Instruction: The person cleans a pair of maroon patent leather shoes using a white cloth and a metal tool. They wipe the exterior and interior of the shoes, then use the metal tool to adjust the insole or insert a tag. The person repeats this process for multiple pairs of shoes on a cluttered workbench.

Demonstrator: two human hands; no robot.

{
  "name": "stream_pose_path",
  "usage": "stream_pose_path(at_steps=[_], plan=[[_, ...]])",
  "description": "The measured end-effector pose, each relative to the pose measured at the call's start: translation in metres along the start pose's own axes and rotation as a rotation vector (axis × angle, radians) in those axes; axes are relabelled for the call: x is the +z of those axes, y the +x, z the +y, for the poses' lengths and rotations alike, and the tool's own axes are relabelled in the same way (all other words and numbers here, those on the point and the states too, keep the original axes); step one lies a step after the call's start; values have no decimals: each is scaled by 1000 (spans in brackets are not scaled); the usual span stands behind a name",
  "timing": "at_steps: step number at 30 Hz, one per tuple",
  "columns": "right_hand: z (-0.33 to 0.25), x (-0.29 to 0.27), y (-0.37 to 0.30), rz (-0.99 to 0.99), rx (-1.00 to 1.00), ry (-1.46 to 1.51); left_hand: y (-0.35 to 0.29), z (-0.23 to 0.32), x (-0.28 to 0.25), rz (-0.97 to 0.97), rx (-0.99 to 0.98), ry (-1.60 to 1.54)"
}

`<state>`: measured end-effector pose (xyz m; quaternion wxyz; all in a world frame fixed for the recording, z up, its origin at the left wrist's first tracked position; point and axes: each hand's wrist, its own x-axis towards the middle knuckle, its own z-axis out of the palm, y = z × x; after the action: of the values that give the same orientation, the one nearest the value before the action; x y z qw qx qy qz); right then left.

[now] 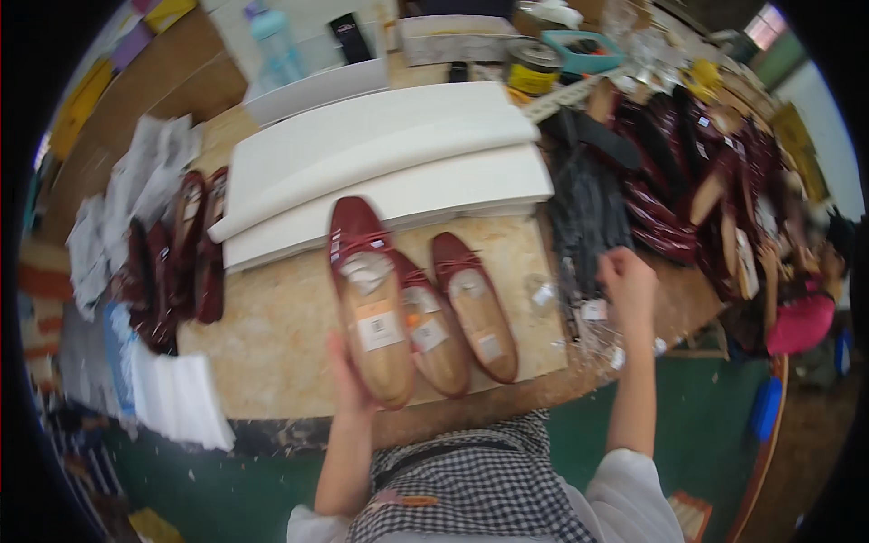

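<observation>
My left hand is closed round the side of a dark red flat shoe, raised a little above the tabletop. The shoe has a small bow, crumpled paper in its toe and a white label inside. Beside it on the table lie two similar red shoes, a middle shoe partly hidden by the held one and a right-hand shoe. My right hand hovers over the table's right side, fingers curled together, next to a bunch of dark strips. Whether anything small is between those fingers is hidden.
A stack of white paper sheets lies behind the shoes. Red shoes and crumpled paper sit at the left. A large pile of glossy dark red shoes covers the far right. A person in pink is beyond it.
</observation>
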<state>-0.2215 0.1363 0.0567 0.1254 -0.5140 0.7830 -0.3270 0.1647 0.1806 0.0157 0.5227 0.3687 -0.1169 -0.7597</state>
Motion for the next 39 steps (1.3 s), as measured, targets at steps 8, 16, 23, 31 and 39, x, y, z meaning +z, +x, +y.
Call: stream_pose_path(at_steps=[8, 16, 23, 31, 39], plan=[[-149, 16, -115, -713, -170, 429, 18, -7, -4, 151, 243, 222], [-188, 41, -102, -936, -2, 550, 7, -1, -1, 103, 367, 299], [-195, 59, -114, -635, -406, 496, -1, 4, 0, 124, 484, 456], [-193, 97, -140, -197, -668, 319, -9, -36, 4, 253, 489, 416], [-79, 51, -61, -233, -205, 317, -36, 35, -75, 370, 353, 835]])
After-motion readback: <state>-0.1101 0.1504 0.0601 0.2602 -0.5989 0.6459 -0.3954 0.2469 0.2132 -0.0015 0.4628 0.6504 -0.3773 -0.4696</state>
